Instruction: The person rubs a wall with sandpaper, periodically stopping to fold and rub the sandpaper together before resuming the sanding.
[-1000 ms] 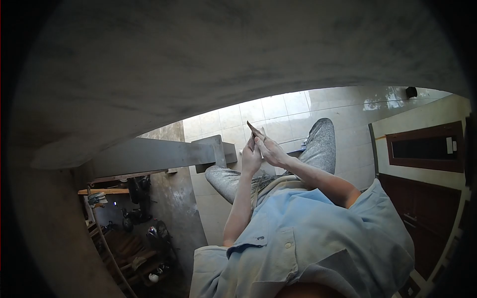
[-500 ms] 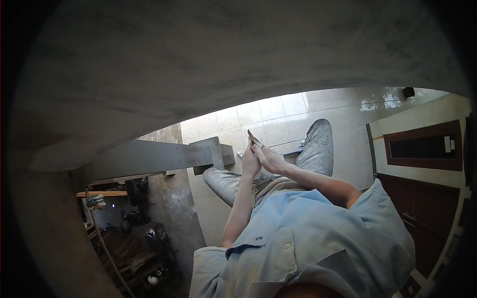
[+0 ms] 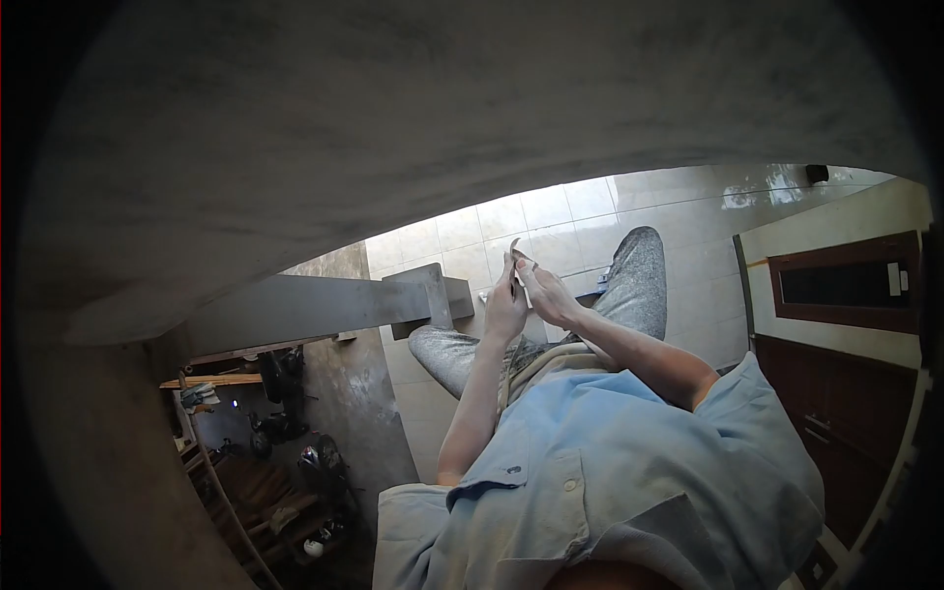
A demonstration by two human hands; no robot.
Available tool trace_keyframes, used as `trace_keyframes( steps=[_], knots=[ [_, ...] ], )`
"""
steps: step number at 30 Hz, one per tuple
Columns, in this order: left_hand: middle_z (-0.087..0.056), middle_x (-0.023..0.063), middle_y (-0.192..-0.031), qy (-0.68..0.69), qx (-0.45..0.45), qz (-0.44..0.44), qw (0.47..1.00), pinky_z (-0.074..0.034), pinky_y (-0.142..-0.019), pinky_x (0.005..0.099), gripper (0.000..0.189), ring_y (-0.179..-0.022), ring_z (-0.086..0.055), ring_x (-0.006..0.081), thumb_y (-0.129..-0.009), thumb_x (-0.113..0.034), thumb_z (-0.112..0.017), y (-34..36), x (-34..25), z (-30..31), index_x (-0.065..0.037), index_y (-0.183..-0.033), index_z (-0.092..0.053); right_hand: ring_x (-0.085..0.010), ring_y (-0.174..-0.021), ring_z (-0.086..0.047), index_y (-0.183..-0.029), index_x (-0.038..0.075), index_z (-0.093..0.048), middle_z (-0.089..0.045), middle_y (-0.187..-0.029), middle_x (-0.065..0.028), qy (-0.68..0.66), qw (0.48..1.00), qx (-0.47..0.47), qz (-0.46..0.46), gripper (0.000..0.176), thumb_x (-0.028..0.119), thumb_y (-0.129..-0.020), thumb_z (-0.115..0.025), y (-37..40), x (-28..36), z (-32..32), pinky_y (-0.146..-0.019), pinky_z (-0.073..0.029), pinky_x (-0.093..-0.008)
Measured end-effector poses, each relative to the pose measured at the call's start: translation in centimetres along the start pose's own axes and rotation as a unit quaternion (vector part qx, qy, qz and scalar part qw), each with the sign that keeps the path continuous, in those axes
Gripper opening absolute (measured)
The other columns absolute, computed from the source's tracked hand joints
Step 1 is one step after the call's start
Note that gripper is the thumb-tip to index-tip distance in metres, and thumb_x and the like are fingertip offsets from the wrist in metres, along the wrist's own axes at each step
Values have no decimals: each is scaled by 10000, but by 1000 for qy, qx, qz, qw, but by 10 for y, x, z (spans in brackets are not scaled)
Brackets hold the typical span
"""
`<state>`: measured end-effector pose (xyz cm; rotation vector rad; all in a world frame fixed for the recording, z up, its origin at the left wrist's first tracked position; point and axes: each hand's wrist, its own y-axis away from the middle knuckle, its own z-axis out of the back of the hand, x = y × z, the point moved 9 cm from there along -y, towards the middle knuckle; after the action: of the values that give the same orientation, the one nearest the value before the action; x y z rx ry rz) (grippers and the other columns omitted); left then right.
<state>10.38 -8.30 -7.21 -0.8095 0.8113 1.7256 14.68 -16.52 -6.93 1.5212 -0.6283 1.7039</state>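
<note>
My left hand (image 3: 505,311) and my right hand (image 3: 551,298) are raised in front of my lap, between my knees. Their fingers come together at the tips, while the lower palms stand slightly apart. A slim, curved, greyish piece (image 3: 516,245) sticks out beyond the fingertips, pinched between both hands. Its kind is too small to make out, and its lower part is hidden by the fingers. Behind the hands lies something small and white (image 3: 483,297), partly covered.
A grey beam (image 3: 295,307) with a blocky end (image 3: 433,297) reaches to my left knee. Pale tiles (image 3: 551,206) cover the floor. A dark wooden door (image 3: 836,423) is at the right. Motorcycles (image 3: 323,462) and planks stand lower left. A dark blurred surface (image 3: 472,98) fills the top.
Both hands have moved slightly up and right. The palms, pressed together before, now show a gap lower down. The whole view has shifted a little.
</note>
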Motion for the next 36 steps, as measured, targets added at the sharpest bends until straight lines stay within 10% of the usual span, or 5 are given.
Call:
trace_keyframes(
  steps=[10,13,22,36],
  knots=[
    [-592,271,-791,53,-47,-42,997,-478,-677,369,642,-669,-612,289,-839,-6,-475,1,-18,9,7,-1452,-282,-330,-1147,-533,-1317,-75,-444,-564,-1204,-270,-3,998,58,-39,577,385,-1035,-239,2,12,3,-980,-389,-372],
    [-642,254,-962,40,-37,1,998,-487,-729,397,449,-835,-666,325,-888,-46,-467,9,-36,14,-27,-1336,-470,-308,-1154,-529,-1337,-67,-432,-563,-1222,-254,-22,997,52,-52,572,381,-1036,-244,-2,2,7,-989,-383,-363],
    [-635,256,-924,-23,-12,8,1000,-482,-747,423,506,-845,-639,395,-882,-55,-468,7,-32,8,-56,-1385,-411,-369,-1036,-574,-1130,-49,-551,-616,-1067,-254,-43,999,7,-28,562,399,-1026,-229,-5,4,12,-897,-415,-408],
    [-582,158,-1242,237,-45,17,970,-398,-1025,327,359,-1162,-552,225,-942,-92,-475,5,3,8,90,-1251,-505,-250,-1186,-512,-1340,-54,-449,-549,-1282,-183,-205,961,2,-186,518,326,-1027,-288,-34,-74,7,-1034,-354,-336]
  ],
)
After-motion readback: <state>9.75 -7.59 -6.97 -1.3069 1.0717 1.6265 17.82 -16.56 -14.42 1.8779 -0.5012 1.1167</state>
